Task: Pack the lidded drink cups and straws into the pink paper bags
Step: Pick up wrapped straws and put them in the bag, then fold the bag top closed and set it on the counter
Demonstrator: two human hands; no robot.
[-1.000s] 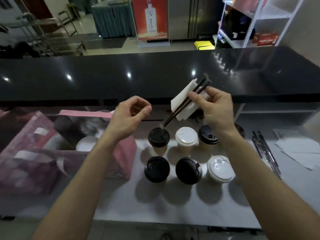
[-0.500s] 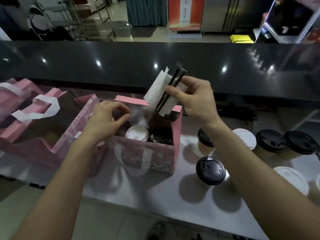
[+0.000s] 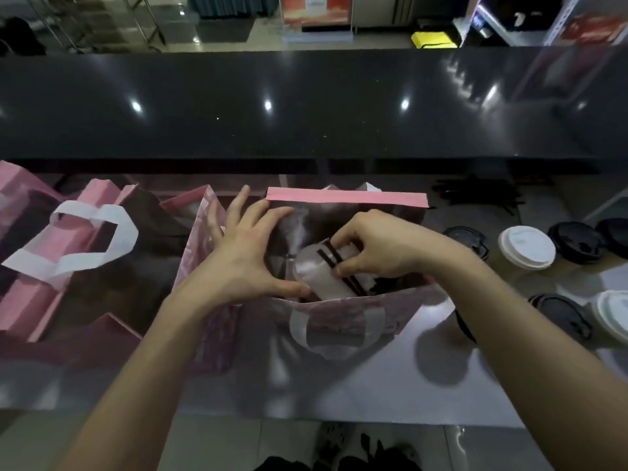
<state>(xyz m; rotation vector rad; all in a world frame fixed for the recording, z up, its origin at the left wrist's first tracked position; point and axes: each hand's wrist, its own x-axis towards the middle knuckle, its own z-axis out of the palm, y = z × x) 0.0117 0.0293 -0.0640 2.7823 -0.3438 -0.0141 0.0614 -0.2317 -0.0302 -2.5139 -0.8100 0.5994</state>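
Note:
An open pink paper bag stands at the middle of the counter with a white-lidded cup inside. My right hand reaches into the bag and pinches two dark straws together with a white napkin, low over the cup lid. With fingers spread, my left hand presses the bag's left wall, its thumb on the near rim. Several lidded cups stand to the right of the bag, among them a white-lidded one and a black-lidded one.
More pink bags with white handles lie and stand at the left. A heap of dark straws lies at the back right under the raised black counter. The work surface's front edge runs just below the bag.
My right hand has gone down into the bag with the straws and napkin. My left hand has opened and spread against the bag's left wall. The view has shifted closer to the bag.

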